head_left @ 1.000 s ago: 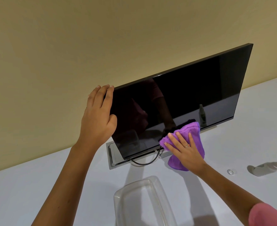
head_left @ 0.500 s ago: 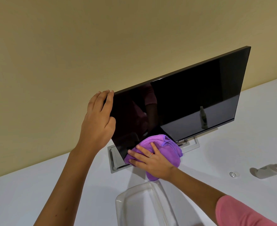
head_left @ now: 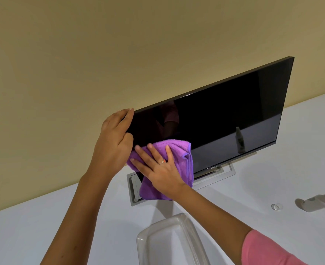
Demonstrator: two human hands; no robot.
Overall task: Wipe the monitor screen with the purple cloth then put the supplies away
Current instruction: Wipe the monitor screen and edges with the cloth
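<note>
**deskguy:** Where's the cloth at right now? The purple cloth (head_left: pixel 174 167) is bunched against the lower left corner of the monitor (head_left: pixel 224 119), centre of the frame, with its tail hanging down over the stand (head_left: pixel 214 178). The right hand (head_left: pixel 160 169) has flat, spread fingers pressing it on the glass, so it's pushing rather than clenching. The left hand (head_left: pixel 114 138) is wrapped round the screen's left edge, bracing it.

**pixelwipe:** Makes sense. The cloth looks soft and floppy, so a flat palm works. I'd guess the panel is light and tippy and the glass marks easily, so hold the bezel, not the screen face.

**deskguy:** Compared to a second ago, the cloth has slid from mid-bottom of the screen over to the left corner. The left hand stayed on that edge. The bottle (head_left: pixel 316 203) and little cap (head_left: pixel 276 206) at lower right and the clear tray (head_left: pixel 169 243) at the bottom haven't budged.
</note>
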